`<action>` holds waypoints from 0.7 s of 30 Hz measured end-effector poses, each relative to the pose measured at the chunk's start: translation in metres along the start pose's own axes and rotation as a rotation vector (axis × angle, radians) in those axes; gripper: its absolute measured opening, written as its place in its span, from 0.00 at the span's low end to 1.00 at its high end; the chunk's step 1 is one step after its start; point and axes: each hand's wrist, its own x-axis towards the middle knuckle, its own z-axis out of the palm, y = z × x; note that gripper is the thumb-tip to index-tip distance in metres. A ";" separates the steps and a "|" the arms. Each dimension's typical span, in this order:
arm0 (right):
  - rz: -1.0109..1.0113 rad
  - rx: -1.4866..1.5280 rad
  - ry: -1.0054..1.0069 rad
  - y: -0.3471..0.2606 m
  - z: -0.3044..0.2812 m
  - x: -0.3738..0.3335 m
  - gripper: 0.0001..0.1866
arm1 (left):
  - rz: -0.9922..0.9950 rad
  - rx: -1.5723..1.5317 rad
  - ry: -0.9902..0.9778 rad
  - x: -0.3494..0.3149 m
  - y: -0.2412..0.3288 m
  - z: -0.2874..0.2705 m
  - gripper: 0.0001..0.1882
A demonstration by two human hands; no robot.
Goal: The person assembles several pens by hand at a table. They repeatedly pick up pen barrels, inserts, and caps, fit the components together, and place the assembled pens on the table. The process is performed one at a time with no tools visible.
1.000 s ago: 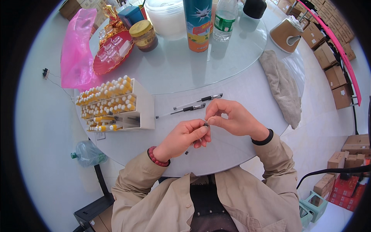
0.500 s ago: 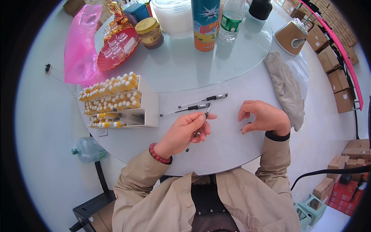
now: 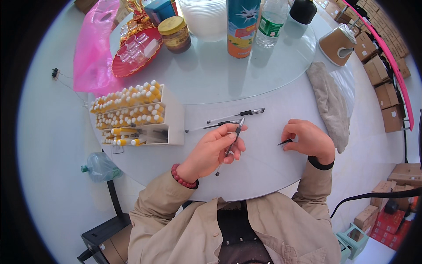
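Note:
My left hand is closed on a clear-barrelled gel pen. The pen slants with its silver tip up and its dark end down by my palm. Pinched between the fingers of my right hand is a small dark pointed piece that looks like a pen cap. Just beyond my left hand, two more pens lie on the white table: the farther pen has a black grip and cap, and the nearer pen is partly covered by my fingers.
At left stands a white compartment holder full of yellow, white-ended pens. A glass turntable carries a jar, a spray can, a plastic bottle and a red tray. A grey cloth lies at right.
My right hand has shifted slightly right and turned, so the dark cap in its fingers shows more. My left hand keeps the pen, now tilted a little differently. The whole view has shifted slightly.

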 end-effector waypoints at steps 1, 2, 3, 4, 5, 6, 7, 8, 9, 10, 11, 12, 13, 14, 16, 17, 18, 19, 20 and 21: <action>-0.011 0.000 0.003 0.000 0.000 0.002 0.11 | -0.003 0.003 0.005 0.000 -0.001 0.001 0.17; -0.022 -0.001 0.006 -0.001 -0.001 0.003 0.11 | -0.006 0.007 0.010 0.001 -0.001 0.001 0.16; -0.049 0.008 0.015 -0.002 -0.001 0.005 0.11 | -0.009 0.012 0.015 0.001 -0.001 0.001 0.15; -0.078 0.017 0.024 -0.004 0.000 0.007 0.11 | -0.012 0.017 0.011 0.001 -0.002 0.001 0.14; -0.107 0.027 0.033 -0.005 0.000 0.009 0.11 | -0.016 0.022 0.008 0.001 -0.002 0.001 0.14; -0.134 0.083 0.050 -0.007 0.001 0.011 0.10 | -0.020 0.027 0.005 0.001 -0.002 0.002 0.13; -0.160 0.139 0.067 -0.009 0.002 0.013 0.10 | -0.022 0.035 0.000 0.001 -0.002 0.002 0.13; -0.187 0.194 0.084 -0.011 0.004 0.015 0.09 | -0.024 0.044 -0.006 0.001 -0.003 0.002 0.13; -0.199 0.225 0.116 -0.013 0.006 0.016 0.09 | -0.032 0.057 -0.003 0.001 -0.003 0.002 0.12; -0.211 0.255 0.147 -0.015 0.008 0.018 0.08 | -0.027 0.064 -0.013 0.001 -0.003 0.002 0.12; -0.229 0.284 0.175 -0.017 0.010 0.020 0.08 | -0.028 0.076 -0.016 0.001 -0.004 0.002 0.12; -0.267 0.278 0.221 -0.017 0.012 0.021 0.08 | -0.031 0.088 -0.016 0.001 -0.004 0.002 0.11; -0.310 0.272 0.262 -0.018 0.014 0.023 0.09 | -0.026 0.096 -0.022 0.001 -0.004 0.002 0.11; -0.356 0.268 0.304 -0.018 0.015 0.024 0.09 | -0.023 0.105 -0.026 0.002 -0.004 0.001 0.11; -0.317 0.385 0.280 -0.018 0.016 0.024 0.09 | -0.017 0.121 -0.034 0.001 -0.005 0.001 0.11; -0.292 0.450 0.268 -0.018 0.017 0.024 0.09 | -0.015 0.129 -0.039 0.001 -0.005 0.001 0.11; -0.277 0.505 0.254 -0.018 0.018 0.024 0.10 | -0.015 0.140 -0.041 0.001 -0.005 0.000 0.11; -0.254 0.565 0.241 -0.019 0.019 0.024 0.10 | -0.023 0.148 -0.056 0.001 -0.004 0.000 0.11; -0.239 0.624 0.225 -0.019 0.020 0.025 0.10 | -0.034 0.159 -0.069 0.001 -0.004 0.000 0.11; -0.229 0.626 0.209 -0.019 0.020 0.025 0.10 | -0.055 0.177 -0.070 0.001 -0.004 0.000 0.11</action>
